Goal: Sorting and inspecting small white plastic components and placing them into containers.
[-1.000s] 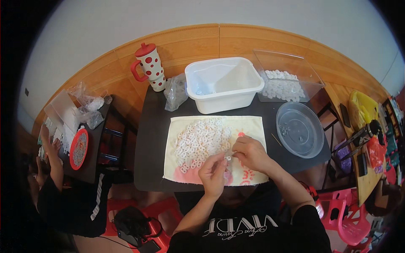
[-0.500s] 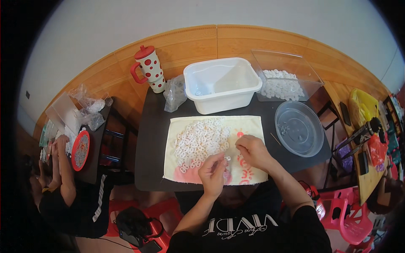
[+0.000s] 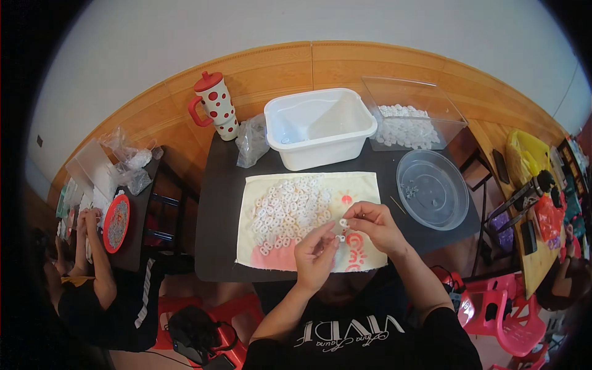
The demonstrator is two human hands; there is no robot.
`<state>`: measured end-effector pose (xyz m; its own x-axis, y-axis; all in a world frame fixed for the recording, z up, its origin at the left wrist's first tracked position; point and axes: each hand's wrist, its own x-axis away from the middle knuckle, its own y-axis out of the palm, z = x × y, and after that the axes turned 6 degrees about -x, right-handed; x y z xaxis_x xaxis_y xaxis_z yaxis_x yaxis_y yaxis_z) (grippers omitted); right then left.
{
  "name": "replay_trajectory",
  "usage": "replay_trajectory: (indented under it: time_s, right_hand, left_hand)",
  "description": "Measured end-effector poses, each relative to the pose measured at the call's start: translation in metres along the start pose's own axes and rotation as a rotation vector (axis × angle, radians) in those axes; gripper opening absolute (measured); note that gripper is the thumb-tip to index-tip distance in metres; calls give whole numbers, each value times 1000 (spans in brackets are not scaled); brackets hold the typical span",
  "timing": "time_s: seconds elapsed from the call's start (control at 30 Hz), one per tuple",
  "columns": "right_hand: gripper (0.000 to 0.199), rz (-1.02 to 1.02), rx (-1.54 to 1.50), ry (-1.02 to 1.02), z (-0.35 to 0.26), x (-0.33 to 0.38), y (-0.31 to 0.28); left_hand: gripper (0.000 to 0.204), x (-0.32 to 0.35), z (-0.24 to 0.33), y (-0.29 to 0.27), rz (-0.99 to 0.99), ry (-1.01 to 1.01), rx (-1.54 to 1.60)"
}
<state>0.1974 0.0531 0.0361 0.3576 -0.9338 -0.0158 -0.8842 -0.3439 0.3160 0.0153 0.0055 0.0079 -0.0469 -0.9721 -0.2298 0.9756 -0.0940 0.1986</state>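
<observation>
My left hand (image 3: 316,258) pinches a small white plastic piece (image 3: 340,238) between thumb and fingertips, above the front part of a cream cloth (image 3: 361,185) with pink prints. Just beyond it, the fingertips of my right hand (image 3: 374,229) grip another small white plastic piece (image 3: 343,222), which shows a hole. The two pieces are close together; whether they touch I cannot tell. Left of my hands, a spread-out heap of white two-holed plastic pieces (image 3: 290,209) lies on the cloth.
Behind the cloth stand a white tub (image 3: 320,148), a clear bin of white pieces (image 3: 407,129), a plastic bag (image 3: 251,142) and a spotted tumbler (image 3: 219,108). A round clear tray (image 3: 441,213) with small grey bits sits right, beside a thin stick (image 3: 398,205). Another person (image 3: 92,265) works at left.
My right hand has come down and closer to my left, and a white piece now shows in its fingertips. My left hand has shifted slightly right. The whole view has tilted a little.
</observation>
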Motion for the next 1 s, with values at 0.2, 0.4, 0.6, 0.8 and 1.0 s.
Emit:
replay_trajectory:
  time_s: [0.2, 0.4, 0.6, 0.8, 1.0]
  right_hand:
    - [10, -56, 38, 31, -6, 1, 3]
    - [12, -91, 99, -17, -3, 2, 4]
    - [12, -94, 164, -35, 1, 0, 2]
    - [15, -162, 255, -93, -5, 3, 9]
    - [18, -119, 284, -70, -1, 10, 9]
  left_hand:
    - [39, -3, -5, -1, -29, 38, -22]
    - [38, -1, -6, -1, -28, 52, -25]
    - [34, 0, -3, -1, -27, -3, -1]
    - [32, 0, -3, -1, 3, 24, -2]
    - [29, 3, -9, 0, 33, -30, 7]
